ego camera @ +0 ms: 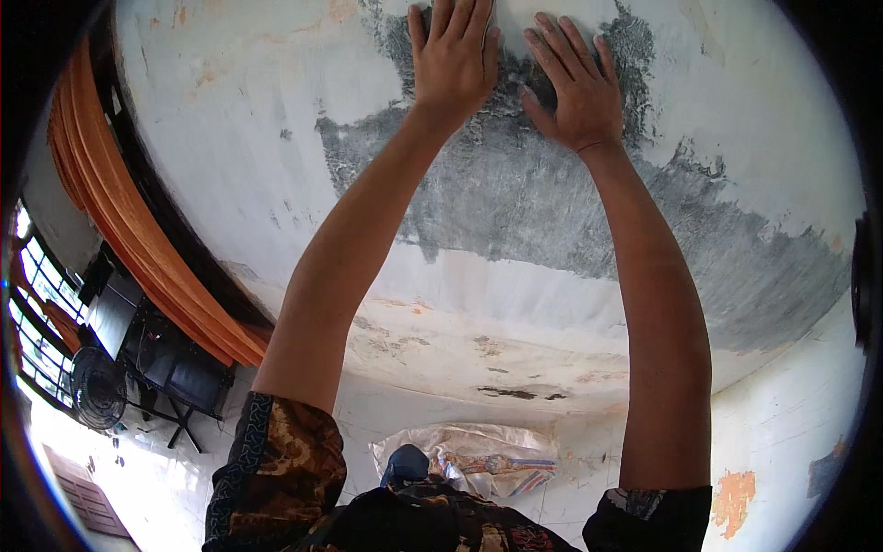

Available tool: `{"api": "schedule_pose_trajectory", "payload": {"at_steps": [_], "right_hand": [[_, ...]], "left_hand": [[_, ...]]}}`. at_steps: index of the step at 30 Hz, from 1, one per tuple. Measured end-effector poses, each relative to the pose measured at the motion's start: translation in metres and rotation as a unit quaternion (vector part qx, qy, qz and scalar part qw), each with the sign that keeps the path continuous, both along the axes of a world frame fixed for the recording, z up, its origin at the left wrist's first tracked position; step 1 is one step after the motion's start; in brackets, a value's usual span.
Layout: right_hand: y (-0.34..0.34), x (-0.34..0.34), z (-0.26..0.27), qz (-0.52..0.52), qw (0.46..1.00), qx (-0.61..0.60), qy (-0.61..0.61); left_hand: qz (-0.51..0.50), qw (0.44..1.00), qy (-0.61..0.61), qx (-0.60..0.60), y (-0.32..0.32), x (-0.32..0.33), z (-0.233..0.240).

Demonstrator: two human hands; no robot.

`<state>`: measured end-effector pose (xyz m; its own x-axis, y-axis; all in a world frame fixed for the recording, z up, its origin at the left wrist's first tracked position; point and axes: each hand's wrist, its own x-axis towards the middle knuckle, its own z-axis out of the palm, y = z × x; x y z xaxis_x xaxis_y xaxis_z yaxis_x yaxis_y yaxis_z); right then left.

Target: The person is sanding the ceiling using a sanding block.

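Observation:
Both arms reach up to a white wall (227,131) with a large patch of grey plaster (510,200). My left hand (455,62) lies against the upper part of the patch, palm to the wall, its fingers pointing up; the fingertips are cut off by the picture's top edge. Just to the right, my right hand (576,90) rests on the wall with its fingers apart and dusted with pale powder. Neither hand shows a tool, though what lies under the palms is hidden. Darker grey plaster shows between the hands.
On the tiled floor at the wall's foot lies a white woven plastic sack (503,441). An orange curtain (131,214) hangs at the left, beside a doorway. Beyond it stand a black fan (98,388) and a dark folding table or bench (186,372). Another wall (772,428) meets this one at the right.

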<state>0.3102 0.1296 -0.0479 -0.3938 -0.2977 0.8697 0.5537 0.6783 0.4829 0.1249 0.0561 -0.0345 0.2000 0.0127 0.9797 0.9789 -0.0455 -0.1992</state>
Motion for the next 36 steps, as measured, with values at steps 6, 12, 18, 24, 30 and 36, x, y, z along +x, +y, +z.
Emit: {"api": "schedule_pose_trajectory", "payload": {"at_steps": [6,12,18,24,30,36], "right_hand": [[0.004,0.003,-0.003,0.007,1.000,-0.003,0.005],[0.000,0.001,0.000,0.011,1.000,-0.008,-0.005],[0.008,0.001,-0.003,0.007,1.000,0.006,0.002],[0.004,0.001,0.000,0.015,1.000,0.003,0.002],[0.006,0.001,-0.001,0.018,1.000,0.006,0.001],[0.006,0.002,-0.002,0.018,1.000,0.001,0.003]], "left_hand": [[0.007,0.996,-0.035,-0.082,-0.009,0.004,-0.106],[-0.042,0.999,0.010,-0.007,-0.001,0.000,-0.007],[-0.032,0.998,-0.029,-0.045,-0.006,0.006,-0.077],[0.010,1.000,0.000,0.009,-0.002,0.002,-0.033],[-0.009,1.000,-0.012,0.002,0.003,0.005,-0.036],[0.006,0.999,-0.009,-0.035,-0.002,0.000,-0.079]]}}
